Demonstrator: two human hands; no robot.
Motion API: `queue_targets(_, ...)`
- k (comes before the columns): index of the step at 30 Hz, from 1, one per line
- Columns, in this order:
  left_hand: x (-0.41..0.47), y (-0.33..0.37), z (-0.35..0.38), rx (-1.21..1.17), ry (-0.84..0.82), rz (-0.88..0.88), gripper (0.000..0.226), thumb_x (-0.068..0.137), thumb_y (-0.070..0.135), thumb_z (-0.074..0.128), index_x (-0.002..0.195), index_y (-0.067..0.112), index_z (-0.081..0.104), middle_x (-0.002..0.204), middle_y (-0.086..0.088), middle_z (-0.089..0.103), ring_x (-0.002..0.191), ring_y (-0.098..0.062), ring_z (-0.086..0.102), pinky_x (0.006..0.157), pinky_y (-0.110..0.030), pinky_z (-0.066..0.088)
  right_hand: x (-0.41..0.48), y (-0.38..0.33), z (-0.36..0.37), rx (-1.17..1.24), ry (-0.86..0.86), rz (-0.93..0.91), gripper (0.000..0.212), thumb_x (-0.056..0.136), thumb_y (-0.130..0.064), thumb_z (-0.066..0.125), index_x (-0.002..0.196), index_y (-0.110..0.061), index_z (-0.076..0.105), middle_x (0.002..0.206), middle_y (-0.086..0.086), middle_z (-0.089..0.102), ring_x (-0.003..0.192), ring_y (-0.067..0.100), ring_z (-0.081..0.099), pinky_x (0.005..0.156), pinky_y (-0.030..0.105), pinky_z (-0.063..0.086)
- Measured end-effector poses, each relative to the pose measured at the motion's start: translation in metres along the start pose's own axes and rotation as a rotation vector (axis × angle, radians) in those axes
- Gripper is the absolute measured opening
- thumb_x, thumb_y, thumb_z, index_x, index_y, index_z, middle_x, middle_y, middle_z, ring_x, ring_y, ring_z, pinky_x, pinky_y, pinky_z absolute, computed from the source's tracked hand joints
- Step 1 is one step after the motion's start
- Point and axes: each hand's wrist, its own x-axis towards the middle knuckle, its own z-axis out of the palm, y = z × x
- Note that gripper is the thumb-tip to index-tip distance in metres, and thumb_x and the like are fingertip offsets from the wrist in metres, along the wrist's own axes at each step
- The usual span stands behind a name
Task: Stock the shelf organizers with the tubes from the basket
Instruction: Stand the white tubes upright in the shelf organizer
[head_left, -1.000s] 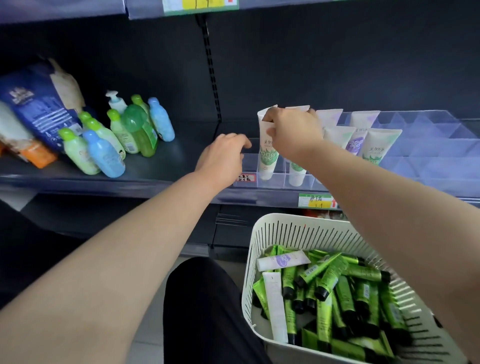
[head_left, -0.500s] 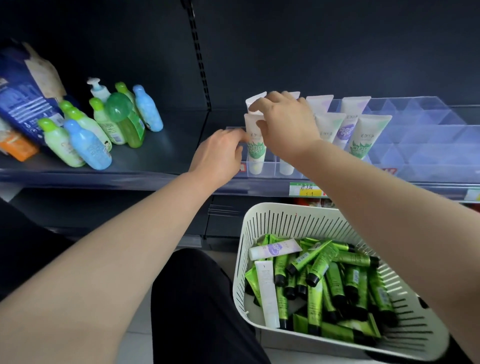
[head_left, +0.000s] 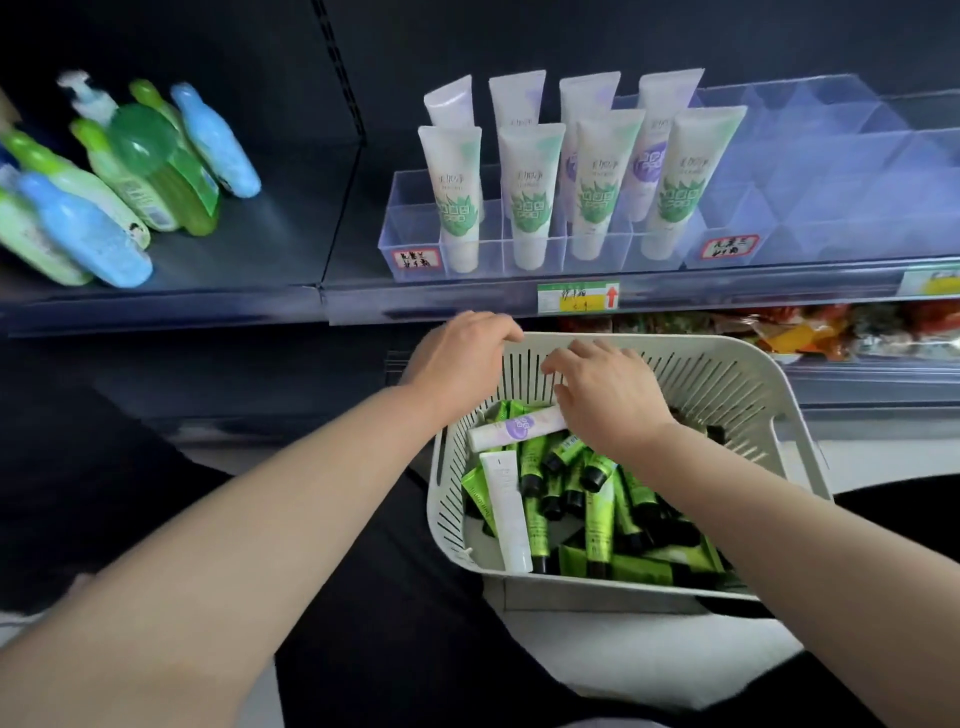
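Nearest, green tubes (head_left: 597, 519) heaped in the white basket (head_left: 769, 384). Right hand (head_left: 608, 400) loosely spread just over the purple-label tube (head_left: 514, 428) near the far left corner, thumb touching its end. Left hand (head_left: 457, 353) curled over the basket's far rim. Beyond, white tubes (head_left: 524, 192) upright in clear organizers (head_left: 415, 228) along the shelf (head_left: 234, 270) front edge; bottles (head_left: 130, 171) towards its left.
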Motion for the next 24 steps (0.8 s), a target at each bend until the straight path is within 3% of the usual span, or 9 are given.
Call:
queue_targets(5,-0.007,0.002,0.053,0.118,-0.454,-0.136,0.031,0.093,0.011,0.052,0.119,0.025,0.061,0.119,-0.001,0.063,0.104,-0.022,0.059,0.087,-0.038,0.051,-0.031,0.015,0.032,-0.018,-0.284,-0.029,0.039,0.089,-0.016,0.050,0.126,-0.027,0.050,0.123,-0.004,0.054,0.116,0.020,0.047,0.091,0.035,0.041)
queue_targets(10,-0.017,0.004,0.094,0.195,-0.668,-0.253,0.033,0.094,0.007,0.051,0.125,0.010,0.059,0.106,-0.006,0.058,0.091,-0.022,0.057,0.074,-0.031,0.047,-0.052,0.024,0.055,-0.056,-0.408,-0.081,0.039,0.090,-0.015,0.048,0.128,-0.023,0.048,0.127,-0.001,0.051,0.116,0.022,0.045,0.092,0.038,0.041)
queue_targets(13,-0.022,0.006,0.109,0.255,-0.724,-0.372,0.032,0.093,0.010,0.054,0.124,0.006,0.056,0.112,-0.009,0.059,0.099,-0.024,0.060,0.080,-0.031,0.050,-0.057,0.033,0.058,-0.018,-0.430,-0.066,0.042,0.090,-0.015,0.049,0.131,-0.024,0.047,0.129,0.000,0.050,0.117,0.022,0.044,0.093,0.037,0.039)
queue_targets(16,-0.025,0.010,0.118,0.291,-0.728,-0.451,0.034,0.093,0.009,0.053,0.126,0.005,0.051,0.107,-0.009,0.055,0.089,-0.020,0.056,0.073,-0.029,0.046,-0.063,0.039,0.060,0.016,-0.448,-0.061,0.040,0.091,-0.016,0.049,0.130,-0.024,0.048,0.126,0.000,0.051,0.116,0.023,0.044,0.092,0.036,0.039)
queue_targets(21,-0.027,0.016,0.131,0.213,-0.649,-0.544,0.055,0.091,0.011,0.055,0.140,0.005,0.032,0.131,-0.013,0.036,0.094,-0.025,0.051,0.070,-0.032,0.042,-0.066,0.042,0.068,0.073,-0.432,-0.058,0.039,0.091,-0.015,0.051,0.129,-0.024,0.050,0.125,-0.001,0.053,0.114,0.021,0.046,0.090,0.036,0.040)
queue_targets(24,-0.028,0.018,0.133,0.131,-0.562,-0.605,0.058,0.089,0.013,0.060,0.138,0.007,0.030,0.128,-0.012,0.032,0.088,-0.025,0.049,0.068,-0.033,0.040,-0.064,0.041,0.069,0.124,-0.425,-0.035,0.041,0.091,-0.013,0.049,0.130,-0.026,0.050,0.125,-0.002,0.054,0.115,0.021,0.046,0.090,0.035,0.039)
